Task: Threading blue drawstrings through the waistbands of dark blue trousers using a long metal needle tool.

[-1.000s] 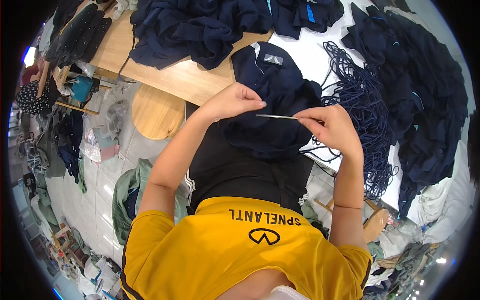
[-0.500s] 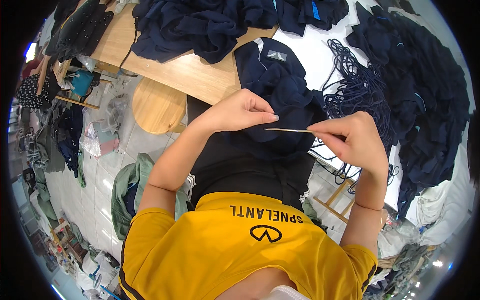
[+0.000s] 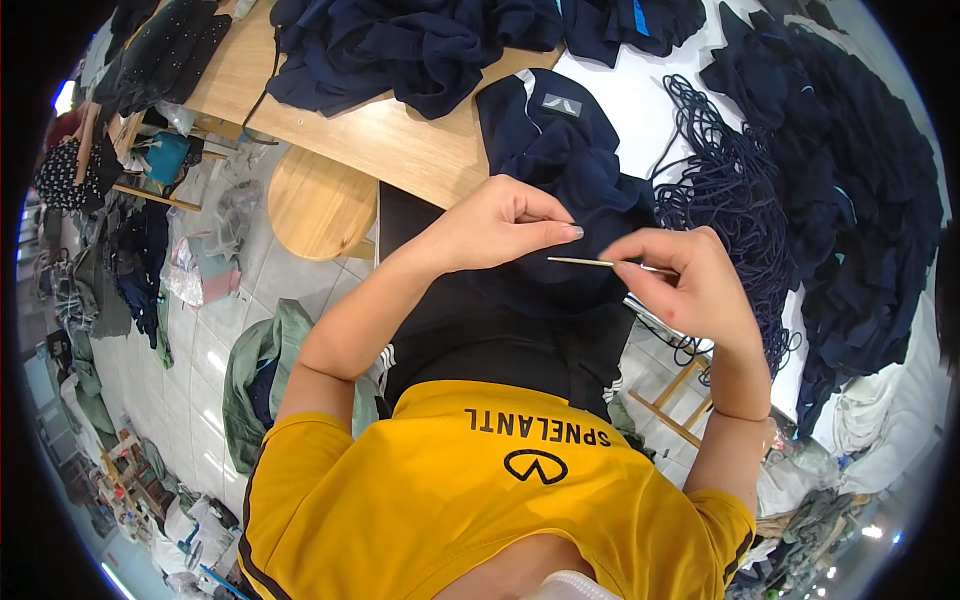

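Observation:
Across my lap and the table edge lies a dark navy garment (image 3: 585,185) with a white strip and a small grey patch. Over it my left hand (image 3: 508,226) is closed, thumb and forefinger pinched together; what they hold, if anything, cannot be made out against the dark cloth. My right hand (image 3: 690,277) is closed around a slim, straight metal tool (image 3: 580,261), its thin end pointing left, just below my left fingertips and apart from them. Whether the tool is one rod or has two arms is too small to tell.
A tangled heap of navy cords (image 3: 725,190) lies on the white tabletop right of the garment. Navy clothes (image 3: 860,180) pile up beyond it, and more navy cloth (image 3: 400,55) covers the wooden table (image 3: 350,140). A round wooden stool (image 3: 318,205) stands at the left.
My right hand has moved a little left with the metal tool. My left hand has shifted slightly right, so the two hands are closer together. The whole view has shifted slightly.

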Available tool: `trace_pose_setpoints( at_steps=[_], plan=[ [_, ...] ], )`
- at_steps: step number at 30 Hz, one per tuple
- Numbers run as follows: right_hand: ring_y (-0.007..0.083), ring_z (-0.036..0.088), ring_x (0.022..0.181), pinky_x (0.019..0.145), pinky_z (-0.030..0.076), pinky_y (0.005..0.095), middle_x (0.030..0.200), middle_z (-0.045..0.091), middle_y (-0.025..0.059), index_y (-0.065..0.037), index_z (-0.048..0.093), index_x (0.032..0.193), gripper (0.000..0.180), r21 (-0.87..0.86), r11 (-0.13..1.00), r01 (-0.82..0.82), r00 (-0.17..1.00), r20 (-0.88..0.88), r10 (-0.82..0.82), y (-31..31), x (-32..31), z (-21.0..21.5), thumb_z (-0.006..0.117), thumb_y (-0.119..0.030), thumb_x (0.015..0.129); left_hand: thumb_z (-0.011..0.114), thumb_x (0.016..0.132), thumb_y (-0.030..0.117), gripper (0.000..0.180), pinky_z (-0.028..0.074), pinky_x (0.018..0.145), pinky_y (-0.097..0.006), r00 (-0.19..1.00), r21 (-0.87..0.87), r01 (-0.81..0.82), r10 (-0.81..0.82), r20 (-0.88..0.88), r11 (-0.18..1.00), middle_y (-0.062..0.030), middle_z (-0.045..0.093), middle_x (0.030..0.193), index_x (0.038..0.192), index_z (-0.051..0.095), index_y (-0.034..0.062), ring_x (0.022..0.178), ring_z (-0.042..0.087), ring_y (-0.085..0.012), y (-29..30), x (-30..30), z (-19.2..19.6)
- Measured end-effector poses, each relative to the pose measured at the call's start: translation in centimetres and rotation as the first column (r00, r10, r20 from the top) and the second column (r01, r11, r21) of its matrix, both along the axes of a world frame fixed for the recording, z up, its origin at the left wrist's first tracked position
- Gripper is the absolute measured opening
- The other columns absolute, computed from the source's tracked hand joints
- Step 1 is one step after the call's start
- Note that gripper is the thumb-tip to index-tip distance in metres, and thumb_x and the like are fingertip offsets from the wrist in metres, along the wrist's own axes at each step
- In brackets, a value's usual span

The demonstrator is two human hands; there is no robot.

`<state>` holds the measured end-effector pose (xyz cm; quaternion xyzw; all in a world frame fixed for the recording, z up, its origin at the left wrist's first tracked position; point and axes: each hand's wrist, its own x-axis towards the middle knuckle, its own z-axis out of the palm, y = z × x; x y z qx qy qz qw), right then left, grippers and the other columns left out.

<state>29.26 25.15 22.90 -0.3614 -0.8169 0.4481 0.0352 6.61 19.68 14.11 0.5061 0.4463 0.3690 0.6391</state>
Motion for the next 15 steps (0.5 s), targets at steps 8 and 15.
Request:
trace_pose_setpoints(
  at_steps=[8,15],
  plan=[
    [0.0387,0.06,0.101,0.083,0.051,0.0407,0.114,0.059,0.02,-0.012,0.03,0.144,0.097,0.182,0.962,-0.202,0.916,-0.313,0.252,-0.4,-3.0,-3.2,0.083,-0.021,0.064,0.064,0.081,0.012,0.013,0.051,0.065,-0.032,0.959,0.344,0.144,-0.045,-0.28,0.928,-0.0131,0.069,0.081,0.086,0.071,0.0024,0.072,0.067,-0.0276,-0.8,2.8,2.1],
    [0.0103,0.064,0.067,0.062,0.049,0.0241,0.074,0.069,0.0074,0.0,0.07,0.081,0.011,-0.082,0.984,0.157,0.964,-0.206,-0.171,2.5,0.0,-4.4,0.075,-0.009,0.076,0.085,0.062,0.02,0.05,0.048,0.065,-0.032,0.595,0.87,-0.21,0.765,-0.248,0.446,-0.0084,0.056,0.099,0.103,0.058,0.0088,0.082,0.058,-0.0266,-2.7,2.9,-1.1]
  ],
)
